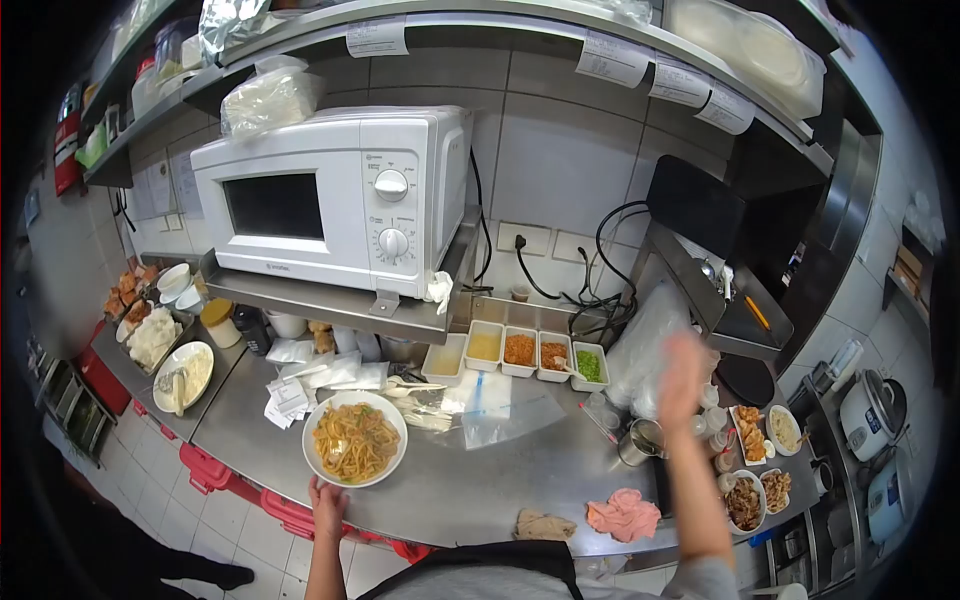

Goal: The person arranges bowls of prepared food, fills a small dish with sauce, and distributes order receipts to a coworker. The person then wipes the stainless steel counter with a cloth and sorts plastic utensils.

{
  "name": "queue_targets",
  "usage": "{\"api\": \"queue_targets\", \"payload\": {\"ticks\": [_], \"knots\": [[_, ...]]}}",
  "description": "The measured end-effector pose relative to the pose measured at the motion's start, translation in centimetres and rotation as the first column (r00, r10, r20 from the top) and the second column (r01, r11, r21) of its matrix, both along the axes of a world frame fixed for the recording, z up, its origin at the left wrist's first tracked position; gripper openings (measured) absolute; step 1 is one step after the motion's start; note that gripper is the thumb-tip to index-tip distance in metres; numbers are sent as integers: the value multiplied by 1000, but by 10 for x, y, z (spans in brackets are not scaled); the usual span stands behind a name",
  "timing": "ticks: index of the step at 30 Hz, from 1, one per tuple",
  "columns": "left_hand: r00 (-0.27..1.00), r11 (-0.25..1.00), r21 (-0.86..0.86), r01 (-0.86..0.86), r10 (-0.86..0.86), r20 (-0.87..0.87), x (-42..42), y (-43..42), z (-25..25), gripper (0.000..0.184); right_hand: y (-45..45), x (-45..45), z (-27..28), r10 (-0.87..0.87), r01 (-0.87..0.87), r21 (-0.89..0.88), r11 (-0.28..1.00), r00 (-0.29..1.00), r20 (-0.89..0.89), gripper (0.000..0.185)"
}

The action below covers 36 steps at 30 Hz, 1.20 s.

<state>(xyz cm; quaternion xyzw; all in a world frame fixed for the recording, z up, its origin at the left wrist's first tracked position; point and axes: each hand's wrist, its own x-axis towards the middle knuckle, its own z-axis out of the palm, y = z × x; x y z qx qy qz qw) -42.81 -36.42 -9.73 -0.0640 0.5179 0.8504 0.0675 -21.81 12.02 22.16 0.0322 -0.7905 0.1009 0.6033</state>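
Note:
A white bowl of noodles (356, 445) sits on the steel counter near its front edge. Just below the bowl's near left side is my left hand (328, 503), its fingers apart and the tips close against the rim; a firm grip does not show. My right hand (682, 378) is raised over the right part of the counter, in front of a clear plastic bag (642, 345). Motion smears its fingers, so their shape is unclear. Beneath it and to its left stands a metal cup (641, 441).
A white microwave (345, 190) sits on a raised shelf. Small tubs of toppings (519, 348) line the back wall. Plastic bags (512, 418) lie mid-counter. A pink cloth (624, 514) and a brown cloth (545, 525) are at the front edge. Food bowls (745, 503) stand right.

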Motion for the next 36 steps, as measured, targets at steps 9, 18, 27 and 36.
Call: {"api": "queue_targets", "payload": {"ticks": [9, 18, 27, 36], "knots": [[907, 889, -192, 415, -386, 169, -24, -2, 52, 48, -148, 23, -241, 149, 6, -156, 988, 257, 955, 54], [933, 916, -190, 353, -328, 149, -22, 1, 39, 51, -72, -3, -274, 247, 30, -329, 944, 595, 765, 11], [902, 878, -211, 429, -407, 140, 36, 4, 47, 55, -67, -12, -245, -182, 458, -45, 888, 439, 880, 57], [768, 756, -156, 636, -600, 222, 70, 45, 49, 66, -80, -1, -279, -161, 389, -70, 919, 531, 832, 49]]}}
